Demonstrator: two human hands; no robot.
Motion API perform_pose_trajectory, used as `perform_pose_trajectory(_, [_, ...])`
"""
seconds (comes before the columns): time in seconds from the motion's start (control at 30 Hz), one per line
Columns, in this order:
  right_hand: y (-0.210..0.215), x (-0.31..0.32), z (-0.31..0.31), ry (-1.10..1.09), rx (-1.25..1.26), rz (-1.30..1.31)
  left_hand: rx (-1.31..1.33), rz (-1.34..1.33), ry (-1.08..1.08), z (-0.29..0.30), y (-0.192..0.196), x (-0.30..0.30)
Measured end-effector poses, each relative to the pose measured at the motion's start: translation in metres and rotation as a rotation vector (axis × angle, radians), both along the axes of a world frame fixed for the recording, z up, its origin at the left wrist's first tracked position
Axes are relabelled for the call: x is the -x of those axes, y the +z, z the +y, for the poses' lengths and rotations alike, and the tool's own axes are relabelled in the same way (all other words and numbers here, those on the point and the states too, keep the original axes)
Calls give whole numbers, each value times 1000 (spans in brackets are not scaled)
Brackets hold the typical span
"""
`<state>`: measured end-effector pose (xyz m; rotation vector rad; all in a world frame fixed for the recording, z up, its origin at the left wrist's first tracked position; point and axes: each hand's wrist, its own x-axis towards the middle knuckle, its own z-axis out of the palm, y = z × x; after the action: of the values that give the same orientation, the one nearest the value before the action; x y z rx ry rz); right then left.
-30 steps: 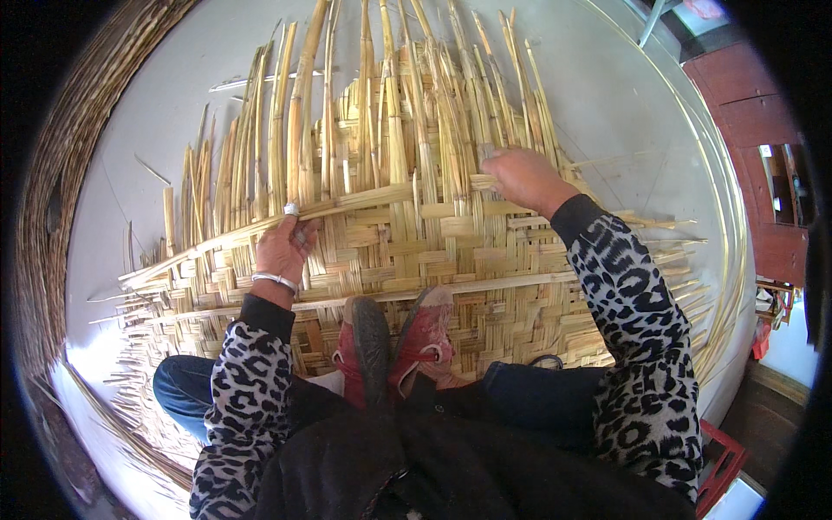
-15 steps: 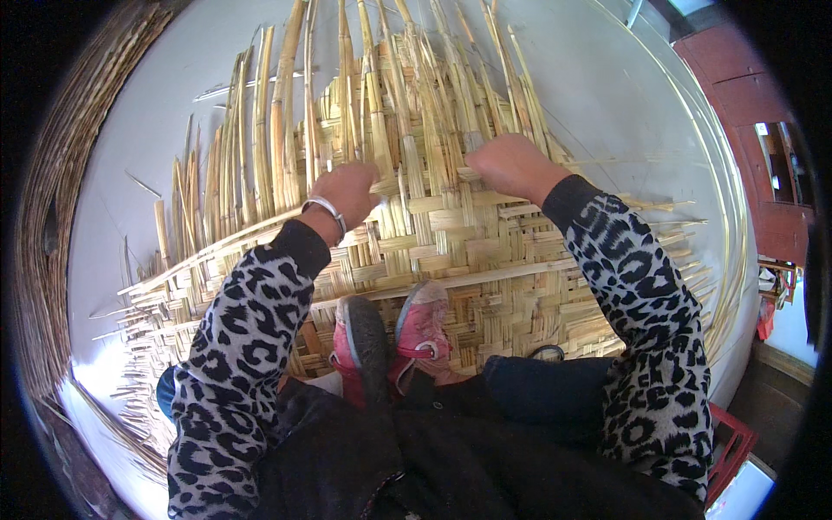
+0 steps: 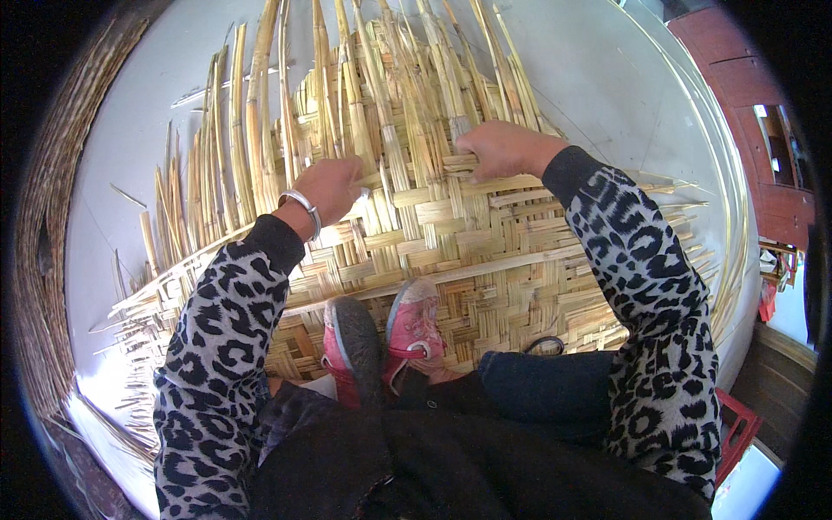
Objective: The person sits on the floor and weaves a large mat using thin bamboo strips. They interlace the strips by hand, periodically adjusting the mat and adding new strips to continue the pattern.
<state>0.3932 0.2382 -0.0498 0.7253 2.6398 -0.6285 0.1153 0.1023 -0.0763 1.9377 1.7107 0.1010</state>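
Note:
A partly woven mat of pale yellow split cane lies on the floor, and my feet in pink shoes rest on it. Long loose cane strips fan out from its far side. Over the mat's working edge, my left hand, with a silver bangle at the wrist, is closed on a cane strip; its fingertips are partly hidden. To its right and slightly farther away, my right hand is curled with thumb and fingers closed round another strip of the weave.
A dark stack of long strips runs along the left side. Thin loose strips curve along the right, near reddish-brown wooden furniture. A dark ring-shaped thing lies on the mat by my right knee. A red frame stands at lower right.
My left hand has shifted a little left and nearer. The right hand has turned slightly, its fingers lower among the strips. The whole view has moved slightly.

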Motion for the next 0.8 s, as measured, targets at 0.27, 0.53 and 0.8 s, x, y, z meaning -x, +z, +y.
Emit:
perform_pose_trajectory(0.27, [-4,4,-3,8,-122,-39,-36,-35,2,-2,-11,3])
perform_pose_trajectory(0.53, [-4,0,13,-181,266,-37,-22,-1,66,0,-6,-2])
perform_pose_trajectory(0.8, [-15,-1,18,-386,429,-58,25,-131,103,2,-8,7])
